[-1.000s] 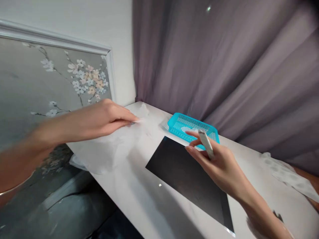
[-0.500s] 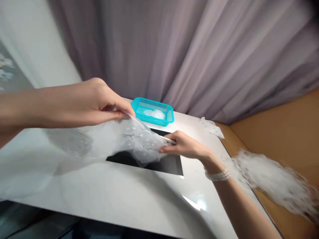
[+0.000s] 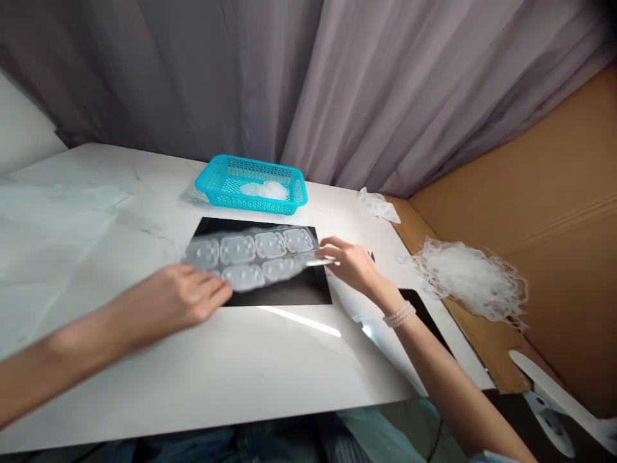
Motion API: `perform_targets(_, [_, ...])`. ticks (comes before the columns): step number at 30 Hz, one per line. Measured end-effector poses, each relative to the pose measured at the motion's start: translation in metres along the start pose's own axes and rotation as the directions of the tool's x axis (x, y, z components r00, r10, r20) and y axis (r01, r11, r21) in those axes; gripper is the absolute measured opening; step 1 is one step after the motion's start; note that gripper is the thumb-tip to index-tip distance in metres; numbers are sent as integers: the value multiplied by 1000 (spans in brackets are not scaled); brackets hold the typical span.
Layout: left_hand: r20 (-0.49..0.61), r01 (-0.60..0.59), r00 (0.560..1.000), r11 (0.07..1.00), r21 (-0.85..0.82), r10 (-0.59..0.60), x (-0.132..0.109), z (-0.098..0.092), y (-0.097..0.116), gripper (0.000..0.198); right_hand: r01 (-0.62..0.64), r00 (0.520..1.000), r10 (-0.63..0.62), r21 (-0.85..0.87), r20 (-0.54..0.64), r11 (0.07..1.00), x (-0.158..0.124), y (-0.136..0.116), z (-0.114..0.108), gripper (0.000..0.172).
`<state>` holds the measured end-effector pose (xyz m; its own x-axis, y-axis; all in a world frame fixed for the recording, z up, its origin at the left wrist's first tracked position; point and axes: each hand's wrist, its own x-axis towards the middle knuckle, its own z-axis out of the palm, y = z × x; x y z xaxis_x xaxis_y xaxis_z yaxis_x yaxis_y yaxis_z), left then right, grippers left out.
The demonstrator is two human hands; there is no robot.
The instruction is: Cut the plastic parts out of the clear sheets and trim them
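A translucent sheet of moulded pieces (image 3: 243,254), with rounded-square shapes in two rows, lies over a black mat (image 3: 289,292). My left hand (image 3: 193,296) is at the sheet's near left corner, its fingers curled over the edge and slightly blurred. The thumb of that hand is hidden. At the sheet's right end is my right hand (image 3: 351,263), closed around a thin, pale, stick-like tool (image 3: 321,262) that points left. I cannot make out the tool's exact kind. The fingertips of the right hand are close to the sheet's edge.
Behind the mat stands a turquoise basket (image 3: 255,204) with translucent white pieces (image 3: 272,190) inside. Clear film (image 3: 53,206) lies at the left. On the right are a crumpled translucent scrap (image 3: 378,206), a heap of stringy offcuts (image 3: 470,276) and a cardboard wall (image 3: 554,193).
The sheet, held up bunched between both hands before, is now spread over the black mat. My left hand has come down and nearer. The view has shifted, with more table showing at the left.
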<state>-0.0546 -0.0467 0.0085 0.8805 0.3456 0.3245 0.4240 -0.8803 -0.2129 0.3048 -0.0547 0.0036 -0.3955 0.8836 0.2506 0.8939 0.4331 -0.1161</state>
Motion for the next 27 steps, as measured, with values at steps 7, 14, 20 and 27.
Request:
perform_targets(7, [92,-107,991,991,75,100,-2,21,64,24,-288,956,286,-13,-60,958,-36,9,-4,35])
perform_targets(14, [200,9,979,962,-271,47,50,23,35,19,-379,785,618,754,-45,537,17,-10,-8,68])
perform_targets(20, [124,174,980,968,-180,-153,89,87,-7,33,-317,860,501,875,102,366,61,-28,37,60])
perform_targets(27, [83,152,987,967,-205,-138,80,108,-5,41,-282,906,422,793,35,540,61,-33,65,33])
